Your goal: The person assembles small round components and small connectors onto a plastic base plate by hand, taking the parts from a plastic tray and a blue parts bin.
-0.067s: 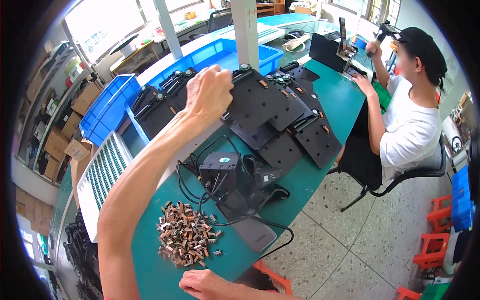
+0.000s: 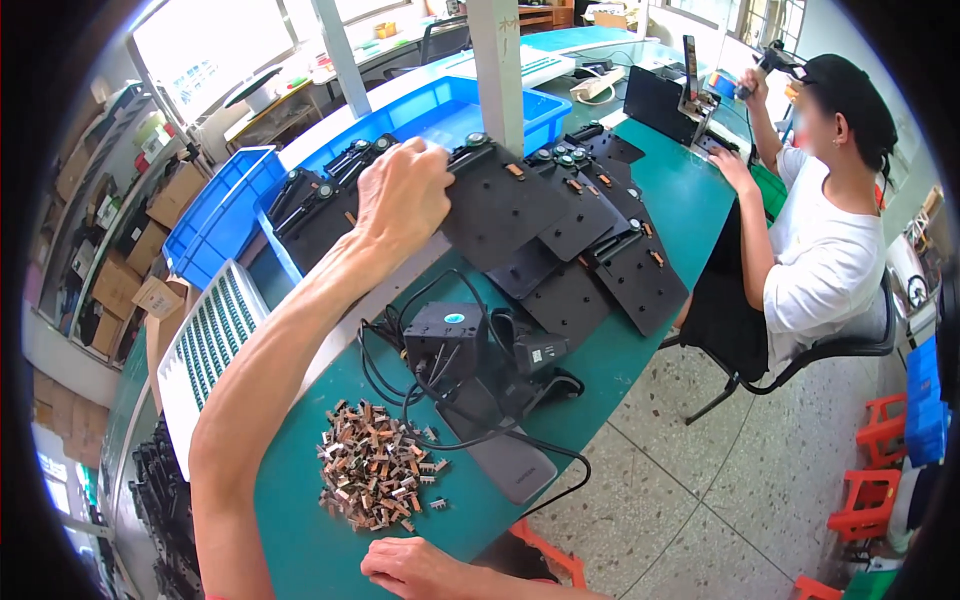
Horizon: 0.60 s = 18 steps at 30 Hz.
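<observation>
Gripping the far black plate (image 2: 500, 205), left hand (image 2: 400, 200) fingers are clenched on its edge; right hand (image 2: 420, 568) rests loosely curled, holding nothing, on the near worktop (image 2: 300, 540)

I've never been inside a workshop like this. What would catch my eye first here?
Probably the left hand, stretched far across the green table and gripping a black plate, one of many spread in an overlapping fan. Nearer, a heap of small brown and grey parts lies beside the right hand, which rests at the table's edge. At the right, a co-worker in white sits working at the same table.
</observation>
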Each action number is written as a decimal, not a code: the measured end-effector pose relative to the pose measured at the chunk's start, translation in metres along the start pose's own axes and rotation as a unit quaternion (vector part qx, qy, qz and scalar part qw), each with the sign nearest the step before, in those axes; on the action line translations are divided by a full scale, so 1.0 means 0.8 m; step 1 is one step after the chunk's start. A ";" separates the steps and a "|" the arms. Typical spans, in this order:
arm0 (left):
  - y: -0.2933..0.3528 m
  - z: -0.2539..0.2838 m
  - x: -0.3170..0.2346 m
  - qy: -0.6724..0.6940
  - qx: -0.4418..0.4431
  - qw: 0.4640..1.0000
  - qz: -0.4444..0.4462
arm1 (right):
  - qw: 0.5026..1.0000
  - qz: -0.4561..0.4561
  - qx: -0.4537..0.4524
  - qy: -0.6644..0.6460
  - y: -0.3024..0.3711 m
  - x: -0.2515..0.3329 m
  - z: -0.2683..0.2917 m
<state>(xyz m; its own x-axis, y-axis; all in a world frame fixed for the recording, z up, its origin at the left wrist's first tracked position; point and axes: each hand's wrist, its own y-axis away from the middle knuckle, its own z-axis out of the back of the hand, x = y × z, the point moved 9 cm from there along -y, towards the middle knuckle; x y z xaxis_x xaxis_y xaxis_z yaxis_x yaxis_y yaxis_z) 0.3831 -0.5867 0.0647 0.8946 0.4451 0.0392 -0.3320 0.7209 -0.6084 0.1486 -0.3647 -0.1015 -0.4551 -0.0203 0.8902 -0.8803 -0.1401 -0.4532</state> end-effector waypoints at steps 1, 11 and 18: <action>0.008 0.002 0.010 0.002 0.001 1.000 0.013 | 1.000 -0.003 0.001 0.004 0.000 -0.001 -0.001; 0.048 -0.023 0.040 -0.036 0.091 0.993 0.059 | 1.000 -0.002 0.000 0.001 -0.001 -0.003 -0.003; 0.048 -0.035 0.041 -0.023 0.086 0.995 0.052 | 1.000 -0.006 0.007 0.003 0.002 -0.004 -0.006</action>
<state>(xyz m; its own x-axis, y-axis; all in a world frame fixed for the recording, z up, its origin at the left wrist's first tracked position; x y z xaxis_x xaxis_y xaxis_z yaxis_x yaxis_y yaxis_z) 0.4083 -0.5593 0.0209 0.8391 0.5436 0.0213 -0.4724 0.7476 -0.4669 0.1484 -0.3603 -0.1051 -0.4451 -0.0127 0.8954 -0.8839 -0.1537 -0.4416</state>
